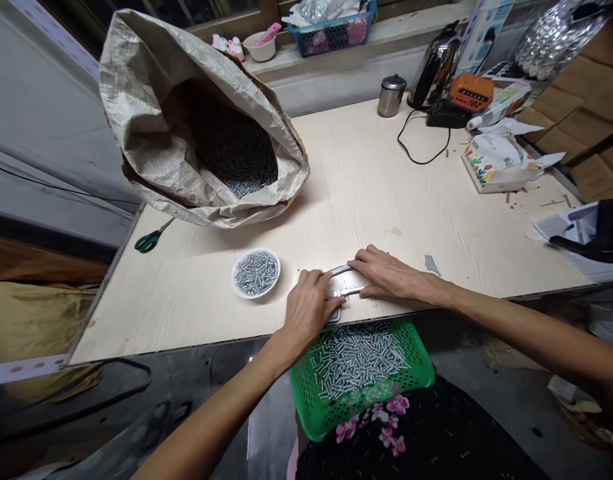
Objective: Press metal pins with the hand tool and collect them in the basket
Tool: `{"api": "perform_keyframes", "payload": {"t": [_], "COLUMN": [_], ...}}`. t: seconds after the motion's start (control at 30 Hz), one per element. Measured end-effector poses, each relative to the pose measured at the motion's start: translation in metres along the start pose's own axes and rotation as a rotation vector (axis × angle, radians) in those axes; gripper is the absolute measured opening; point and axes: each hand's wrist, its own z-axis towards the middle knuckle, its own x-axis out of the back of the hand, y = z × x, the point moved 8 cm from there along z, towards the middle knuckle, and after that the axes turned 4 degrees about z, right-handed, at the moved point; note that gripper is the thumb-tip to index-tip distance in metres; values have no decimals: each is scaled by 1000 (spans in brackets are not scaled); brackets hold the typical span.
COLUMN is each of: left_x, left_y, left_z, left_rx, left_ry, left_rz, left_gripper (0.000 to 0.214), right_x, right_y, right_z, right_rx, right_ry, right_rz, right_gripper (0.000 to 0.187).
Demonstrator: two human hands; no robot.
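At the table's front edge, both my hands grip a silvery piece with two curved arms (pixel 340 270); its exact kind is unclear. My left hand (pixel 308 307) is closed on its left end, thumb toward the edge. My right hand (pixel 386 275) pinches the right ends of the arms. A small grey flat part (pixel 333 316) shows below my left thumb, partly hidden. Under the edge, on my lap, a green plastic basket (pixel 316 421) holds many small silvery metal pins (pixel 359 360). To the left of my hands stands a white bowl (pixel 235 283) of similar pins.
A large woven sack (pixel 151 167) with metal pieces inside stands open at the back left. Green-handled scissors (pixel 147 241) lie near the left edge. At the back right are a lidded metal canister (pixel 391 95), a kettle (pixel 435 65) and a tissue pack (pixel 501 160).
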Motion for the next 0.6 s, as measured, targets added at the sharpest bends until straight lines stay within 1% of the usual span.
{"api": "perform_keyframes", "payload": {"t": [0.03, 0.07, 0.13, 0.17, 0.2, 0.3, 0.33, 0.37, 0.43, 0.53, 0.57, 0.6], "left_x": [-4, -9, -21, -26, -29, -34, -35, -35, -37, -37, -36, -34], "left_y": [12, 21, 30, 31, 32, 32, 32, 33, 33, 31, 31, 31], "left_z": [6, 11, 20, 22, 24, 23, 22, 21, 19, 17, 14, 11], "left_rx": [-110, -189, -261, -271, -272, -258, -255, -251, -240, -207, -198, -195], "left_ry": [11, 3, -43, -67, -82, -88, -85, -81, -66, 5, 47, 97], "left_rz": [17, 29, 48, 56, 64, 89, 96, 103, 114, 107, 99, 89], "left_gripper": [41, 48, 52, 50, 47, 25, 18, 13, 10, 14, 17, 20], "right_x": [2, 4, 4, 2, -1, -12, -16, -19, -24, -17, -12, -8], "right_y": [-1, -1, 0, 1, 1, 1, 2, 2, 2, 3, 3, 3], "right_z": [-1, -2, -4, -6, -7, -10, -10, -10, -9, -6, -5, -5], "right_rx": [-17, -32, -45, -40, -26, 4, -4, -17, -49, -57, -43, -28], "right_ry": [-4, -8, -17, -20, -16, 32, 50, 61, 56, 54, 51, 46], "right_rz": [0, 3, 15, 22, 26, 8, -4, -16, -38, -77, -81, -79], "right_gripper": [37, 42, 52, 52, 48, 15, 10, 12, 15, 14, 22, 34]}}
